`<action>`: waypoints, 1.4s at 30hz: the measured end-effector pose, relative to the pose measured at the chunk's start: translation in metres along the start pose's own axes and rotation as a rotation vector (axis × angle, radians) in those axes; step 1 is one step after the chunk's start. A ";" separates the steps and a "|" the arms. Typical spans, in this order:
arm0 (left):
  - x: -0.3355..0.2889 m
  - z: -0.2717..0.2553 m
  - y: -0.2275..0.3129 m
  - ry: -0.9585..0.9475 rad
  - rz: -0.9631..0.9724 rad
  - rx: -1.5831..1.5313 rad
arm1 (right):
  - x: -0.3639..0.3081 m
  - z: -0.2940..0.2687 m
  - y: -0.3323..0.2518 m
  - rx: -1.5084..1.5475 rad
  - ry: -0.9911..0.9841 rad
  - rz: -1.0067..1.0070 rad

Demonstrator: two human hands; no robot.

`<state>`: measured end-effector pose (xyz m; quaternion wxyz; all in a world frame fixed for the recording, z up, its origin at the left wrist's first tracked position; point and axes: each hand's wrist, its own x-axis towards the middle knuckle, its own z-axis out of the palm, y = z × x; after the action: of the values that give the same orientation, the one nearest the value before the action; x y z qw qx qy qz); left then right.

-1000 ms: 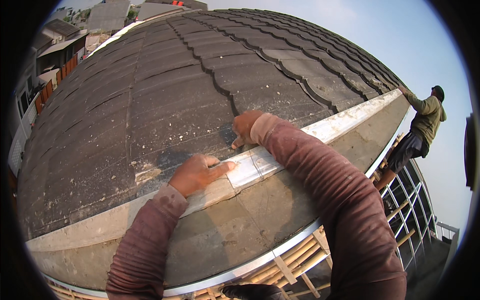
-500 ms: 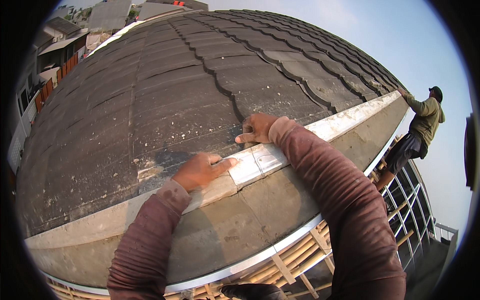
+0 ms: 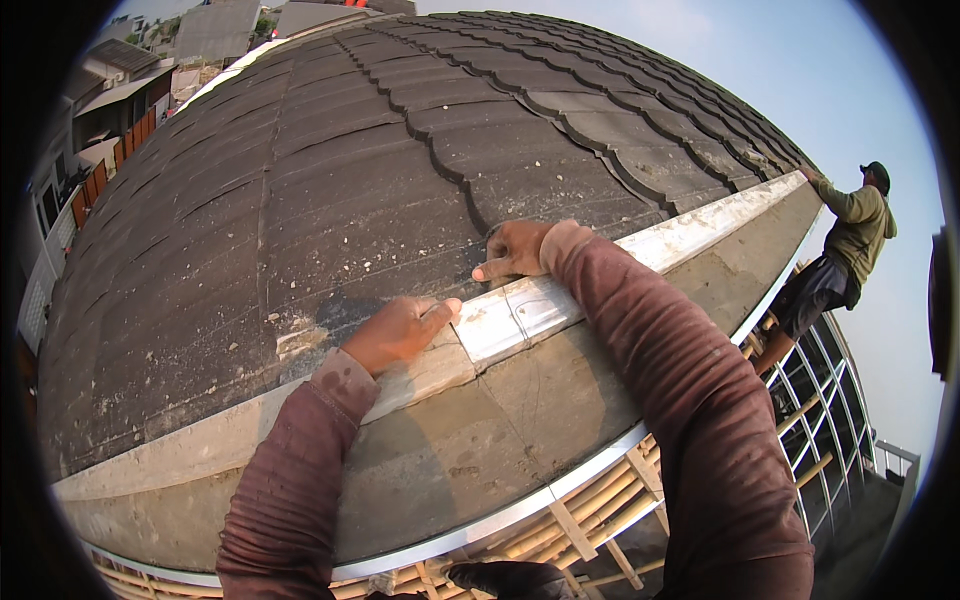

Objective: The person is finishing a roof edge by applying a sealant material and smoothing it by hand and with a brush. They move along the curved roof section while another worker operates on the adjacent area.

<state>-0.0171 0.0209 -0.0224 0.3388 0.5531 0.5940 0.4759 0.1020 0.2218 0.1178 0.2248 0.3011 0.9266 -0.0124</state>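
Note:
A long whitish metal strip point(image 3: 695, 228), smeared with dried mortar, lies along the top of the roof's edge wall. My left hand point(image 3: 400, 335) grips its near end, thumb at the corner; the fingers' undersides are hidden. Farther right, my right hand point(image 3: 516, 250) is curled over the strip's roof-side edge with its thumb stretched to the left, and the fingertips are out of sight. A thin wire or string point(image 3: 515, 312) crosses the strip between the hands. Left of the strip, a pale mortar ledge point(image 3: 200, 450) continues the line.
Dark scalloped roof tiles point(image 3: 350, 190) slope away beyond the ledge, strewn with mortar crumbs. Grey render point(image 3: 450, 460) faces me below it. Under the bright metal edging point(image 3: 480, 528) is bamboo scaffolding point(image 3: 600, 510). A person point(image 3: 850, 240) at the far right has a hand at the strip's far end.
My left thumb has drawn back from the strip's top face to its near corner. My right hand stays at the same spot on the strip. The view has shifted slightly.

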 end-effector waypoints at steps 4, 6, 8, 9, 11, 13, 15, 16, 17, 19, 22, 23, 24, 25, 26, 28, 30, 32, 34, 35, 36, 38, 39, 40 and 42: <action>0.000 0.000 0.000 0.014 0.030 -0.005 | -0.003 -0.003 0.000 0.024 -0.008 -0.028; -0.001 -0.002 0.003 0.001 0.012 0.008 | -0.004 -0.003 0.001 0.038 -0.003 -0.042; -0.003 -0.003 0.007 -0.003 -0.004 0.006 | -0.003 -0.001 0.005 0.050 0.023 -0.064; -0.003 -0.003 0.007 -0.005 -0.010 0.008 | -0.003 -0.001 0.005 0.054 0.022 -0.056; -0.003 -0.003 0.008 -0.009 -0.022 0.013 | -0.004 -0.001 0.005 0.062 0.020 -0.040; -0.001 -0.002 0.006 0.004 -0.003 0.029 | -0.004 -0.001 0.004 0.045 0.019 -0.048; -0.001 -0.002 0.004 0.014 0.009 0.035 | -0.005 -0.001 0.004 0.038 0.026 -0.061; -0.002 -0.003 0.004 0.017 0.011 0.034 | -0.005 -0.002 0.003 0.039 0.034 -0.070; -0.002 -0.003 0.003 0.020 0.013 0.033 | -0.006 -0.002 0.002 0.039 0.042 -0.080; -0.001 -0.003 0.004 0.016 0.011 0.059 | -0.007 -0.001 0.005 0.041 0.057 -0.091; -0.003 -0.002 0.010 0.018 0.000 0.080 | -0.007 -0.001 0.002 0.055 0.043 -0.026; -0.004 -0.002 0.012 0.019 -0.004 0.084 | -0.007 0.000 0.001 0.062 0.031 0.010; -0.005 -0.002 0.012 0.025 0.002 0.083 | -0.007 -0.001 0.001 0.052 0.040 -0.002; -0.005 -0.002 0.011 0.030 0.009 0.083 | -0.007 -0.001 0.001 0.043 0.049 -0.014; -0.005 -0.002 0.010 0.036 0.016 0.082 | -0.006 -0.001 0.002 0.033 0.058 -0.027; -0.003 -0.001 0.005 0.040 0.055 0.081 | -0.001 0.002 0.008 0.041 0.085 -0.052; -0.003 -0.001 0.004 0.039 0.065 0.073 | -0.001 -0.001 0.014 0.075 0.110 -0.044; -0.003 -0.001 0.004 0.033 0.048 0.056 | -0.003 -0.006 0.016 0.132 0.132 -0.001; -0.002 0.000 0.006 0.029 0.020 0.054 | -0.001 -0.002 0.021 0.189 0.182 -0.034; -0.002 0.000 0.007 0.027 0.006 0.052 | 0.001 0.001 0.024 0.218 0.208 -0.050; -0.002 0.000 0.006 0.036 0.014 0.052 | 0.000 0.000 0.017 0.188 0.159 -0.034; -0.001 -0.001 0.002 0.055 0.029 0.052 | 0.003 -0.002 -0.001 0.126 0.060 -0.005; -0.001 -0.001 0.003 0.052 0.022 0.057 | 0.005 -0.001 -0.005 0.109 0.061 0.003; -0.001 -0.002 0.004 0.049 0.015 0.062 | 0.007 0.001 -0.008 0.092 0.061 0.009; 0.000 -0.002 0.004 0.045 0.014 0.067 | 0.010 0.002 -0.009 0.066 0.056 0.017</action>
<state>-0.0175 0.0198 -0.0177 0.3036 0.5572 0.6132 0.4704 0.0905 0.2198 0.1108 0.1887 0.3166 0.9290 -0.0324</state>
